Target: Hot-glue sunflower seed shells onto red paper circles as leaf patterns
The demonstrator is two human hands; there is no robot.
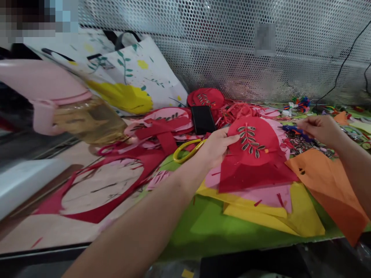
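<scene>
Red disc (266,133), right of centre in the frame, bearing a sprig (247,143) of dark, leaf-shaped pieces. We see the left hand (216,148) closed on the disc's left edge, thumb across the front face; what its fingers do behind is hidden from us. The right hand (315,125) is closed around a blue-handled tool (300,132), whose tip lies near the disc's right edge. Below the disc in the frame we note a red sheet (249,177), yellow sheets (305,208) and, at lower right, an orange sheet (330,181). We judge the disc light, soft and pliable, with little slip; the sprig looks stiffer and may snag. We would grasp the plain rim, clear of the sprig.
</scene>
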